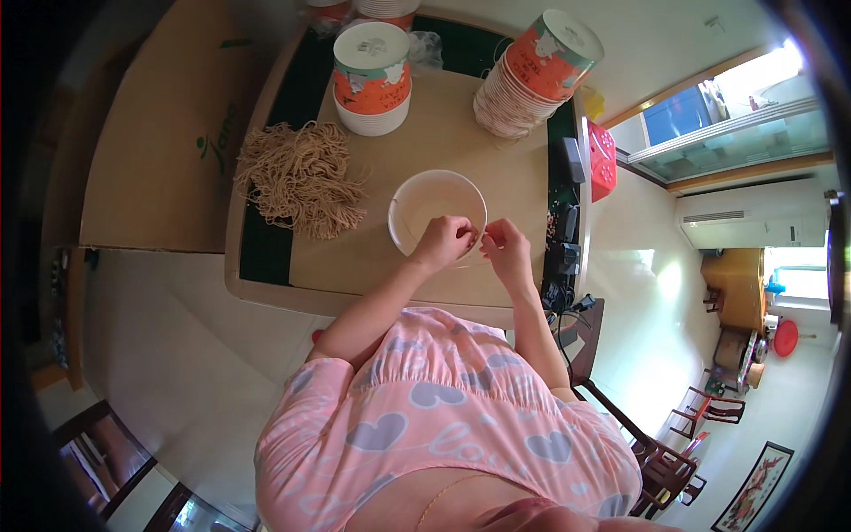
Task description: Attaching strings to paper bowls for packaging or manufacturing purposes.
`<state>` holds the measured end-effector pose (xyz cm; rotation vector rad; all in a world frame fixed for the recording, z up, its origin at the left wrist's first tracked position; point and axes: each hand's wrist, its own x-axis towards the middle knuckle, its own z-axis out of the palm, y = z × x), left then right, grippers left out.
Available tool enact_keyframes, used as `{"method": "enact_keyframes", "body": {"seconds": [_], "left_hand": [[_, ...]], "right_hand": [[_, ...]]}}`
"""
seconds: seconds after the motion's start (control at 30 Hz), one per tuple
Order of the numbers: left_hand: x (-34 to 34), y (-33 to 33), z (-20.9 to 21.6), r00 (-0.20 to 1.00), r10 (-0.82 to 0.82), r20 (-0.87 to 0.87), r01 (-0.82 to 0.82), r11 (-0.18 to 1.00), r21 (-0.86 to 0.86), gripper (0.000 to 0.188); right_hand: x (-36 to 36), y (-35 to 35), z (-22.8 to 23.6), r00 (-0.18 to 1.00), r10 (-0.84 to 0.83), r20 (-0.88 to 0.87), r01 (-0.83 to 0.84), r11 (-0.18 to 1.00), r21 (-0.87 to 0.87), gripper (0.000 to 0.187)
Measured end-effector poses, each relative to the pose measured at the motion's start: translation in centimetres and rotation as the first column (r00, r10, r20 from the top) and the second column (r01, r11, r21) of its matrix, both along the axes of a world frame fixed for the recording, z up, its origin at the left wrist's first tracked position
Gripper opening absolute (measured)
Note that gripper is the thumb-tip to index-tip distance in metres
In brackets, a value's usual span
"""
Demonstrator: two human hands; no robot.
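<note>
A white paper bucket (401,197) stands on the table in front of me with its open mouth facing up. At its near right rim my left hand (445,242) is closed in a pinch, partly over the opening. My right hand (509,252) is closed close beside it, just outside the rim. A thin tan cord (480,238) shows between the fingertips of both hands; its ends are hidden. Whether the cord passes through the bucket's wall, I cannot tell. To the left lies a loose heap of tan cords (301,177).
Upside-down orange and white paper buckets (372,82) are stacked behind. A taller tilted stack (536,75), with cords hanging around it, stands at the back right. Black chargers and cables (564,259) line the table's right edge. A large cardboard box (168,133) stands left of the table.
</note>
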<state>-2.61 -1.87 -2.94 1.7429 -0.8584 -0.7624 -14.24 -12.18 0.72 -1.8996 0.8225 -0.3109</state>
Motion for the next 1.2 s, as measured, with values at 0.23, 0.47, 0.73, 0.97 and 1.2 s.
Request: {"method": "enact_keyframes", "body": {"seconds": [0.23,0.47,0.73,0.97,1.2], "left_hand": [[0.3,0.0,-2.5,0.992,-0.028,-0.121,0.024,0.999,-0.032,0.011],[-0.4,-0.1,-3.1,0.978,-0.090,-0.187,0.098,0.995,0.035,0.008],[-0.6,-0.5,-4.6,0.841,-0.083,-0.535,0.120,0.992,0.034,0.008],[-0.2,-0.6,-2.8,0.779,-0.081,-0.622,0.152,0.986,0.061,0.009],[-0.8,-1.0,-4.9,0.868,-0.038,-0.496,0.054,0.998,0.018,0.009]], "right_hand": [[-0.4,1.0,1.2,0.996,0.080,-0.046,-0.085,0.989,-0.124,0.009],[-0.2,0.7,1.7,0.938,0.200,-0.282,-0.266,0.938,-0.221,0.011],[0.5,-0.3,1.9,0.924,0.172,-0.341,-0.155,0.985,0.079,0.013],[0.3,-1.5,0.1,0.939,0.208,-0.275,-0.270,0.940,-0.211,0.015],[0.4,-1.2,0.0,0.917,0.232,-0.324,-0.306,0.931,-0.199,0.015]]}}
